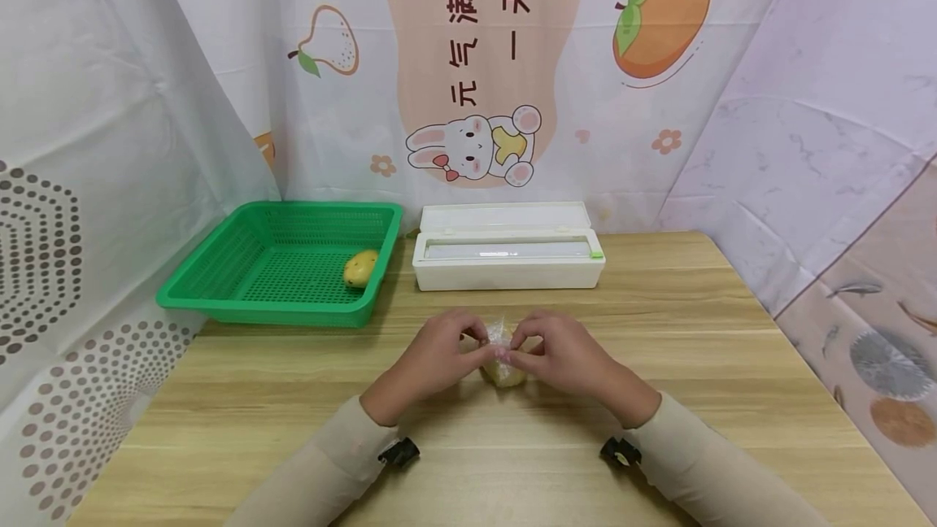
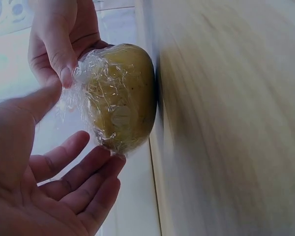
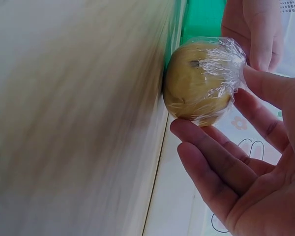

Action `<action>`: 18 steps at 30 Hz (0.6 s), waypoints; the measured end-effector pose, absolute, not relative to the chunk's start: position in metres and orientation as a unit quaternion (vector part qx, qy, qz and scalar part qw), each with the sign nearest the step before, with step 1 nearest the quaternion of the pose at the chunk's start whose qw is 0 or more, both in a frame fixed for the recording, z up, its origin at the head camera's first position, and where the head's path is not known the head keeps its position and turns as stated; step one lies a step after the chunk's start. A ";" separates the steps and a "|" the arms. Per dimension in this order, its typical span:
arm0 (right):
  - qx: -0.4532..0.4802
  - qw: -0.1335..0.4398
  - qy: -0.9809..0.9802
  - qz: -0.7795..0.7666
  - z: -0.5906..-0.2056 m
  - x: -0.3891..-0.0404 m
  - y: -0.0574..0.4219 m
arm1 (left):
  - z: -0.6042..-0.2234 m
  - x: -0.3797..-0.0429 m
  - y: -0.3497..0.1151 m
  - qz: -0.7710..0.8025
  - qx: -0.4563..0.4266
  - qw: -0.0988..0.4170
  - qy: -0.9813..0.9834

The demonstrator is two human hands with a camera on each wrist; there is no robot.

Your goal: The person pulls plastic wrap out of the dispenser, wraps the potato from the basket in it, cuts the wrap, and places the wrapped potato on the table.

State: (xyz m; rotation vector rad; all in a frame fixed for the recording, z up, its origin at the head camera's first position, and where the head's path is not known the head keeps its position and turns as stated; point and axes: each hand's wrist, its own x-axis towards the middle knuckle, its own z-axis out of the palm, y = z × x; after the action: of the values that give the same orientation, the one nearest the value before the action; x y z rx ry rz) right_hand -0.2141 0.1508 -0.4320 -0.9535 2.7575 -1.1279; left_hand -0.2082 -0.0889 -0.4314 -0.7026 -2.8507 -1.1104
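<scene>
A potato (image 2: pixel 125 98) in clear plastic wrap (image 3: pixel 226 64) rests on the table between my hands. The film is bunched at its top. My left hand (image 1: pixel 437 354) holds this bunch at the thumb, its other fingers loosely bent with some fingertips against the wrapped potato in the left wrist view. From the other side my right hand (image 1: pixel 567 354) pinches the bunched film between thumb and forefinger. Its remaining fingers curve beside the potato, as the right wrist view shows. Both thumbs nearly meet over the film.
Behind my hands stands a white cling film box (image 1: pixel 508 276), its lid raised. A green plastic basket (image 1: pixel 263 314) at the back left contains another potato (image 1: pixel 360 268). Printed cloth (image 1: pixel 322 128) hangs along the back of the wooden table (image 1: pixel 695 332).
</scene>
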 end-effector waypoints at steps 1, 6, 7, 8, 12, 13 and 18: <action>-0.302 0.008 0.882 -0.362 -0.432 -0.214 0.151 | -0.432 -0.209 -0.089 -0.362 -0.222 -0.005 -0.906; -0.302 0.009 0.882 -0.363 -0.432 -0.215 0.150 | -0.433 -0.211 -0.089 -0.387 -0.205 -0.023 -0.899; -0.301 0.008 0.882 -0.362 -0.432 -0.215 0.149 | -0.433 -0.211 -0.090 -0.387 -0.205 -0.022 -0.899; -0.301 0.007 0.883 -0.361 -0.432 -0.215 0.149 | -0.434 -0.211 -0.089 -0.385 -0.205 -0.019 -0.899; -0.292 0.008 0.884 -0.365 -0.433 -0.215 0.149 | -0.435 -0.211 -0.089 -0.375 -0.219 -0.005 -0.901; -0.287 0.012 0.883 -0.370 -0.433 -0.215 0.149 | -0.435 -0.211 -0.089 -0.373 -0.222 -0.003 -0.901; -0.262 0.020 0.886 -0.383 -0.433 -0.216 0.148 | -0.436 -0.211 -0.089 -0.363 -0.229 0.003 -0.903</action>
State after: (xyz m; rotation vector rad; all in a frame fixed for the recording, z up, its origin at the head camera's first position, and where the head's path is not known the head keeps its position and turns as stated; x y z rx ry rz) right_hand -0.2160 0.1484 -0.4333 -0.8115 2.7476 -1.1872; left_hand -0.2113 -0.0886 -0.4363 -0.7193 -2.8320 -1.1398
